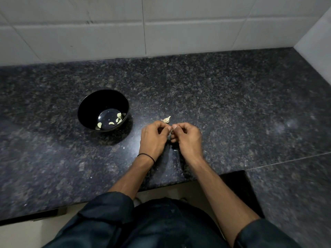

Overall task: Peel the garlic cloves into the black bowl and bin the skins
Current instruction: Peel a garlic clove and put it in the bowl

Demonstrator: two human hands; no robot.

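1. Sitting at the left of the counter (232, 97), the black bowl (84, 111) contains several peeled cloves (99, 124).
2. Left hand (154, 136): fingers curled, pinching the held clove (170, 133), which is mostly hidden between the hands.
3. Spare clove (166, 119): unpeeled, on the counter just beyond the fingertips.
4. Handling estimate: clove light and firm, skin papery and tear-prone. Nip the skin at the pointed end.
5. Right hand (186, 136): fingers curled, thumb and forefinger nipping the same clove. Forearms converge, wrists low.

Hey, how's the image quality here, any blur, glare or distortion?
Head view: dim; left hand and right hand, pinching a small garlic clove, slightly blurred; pale glare on the speckled dark granite counter beside the glossy round black bowl; wide lens bows white wall tiles.
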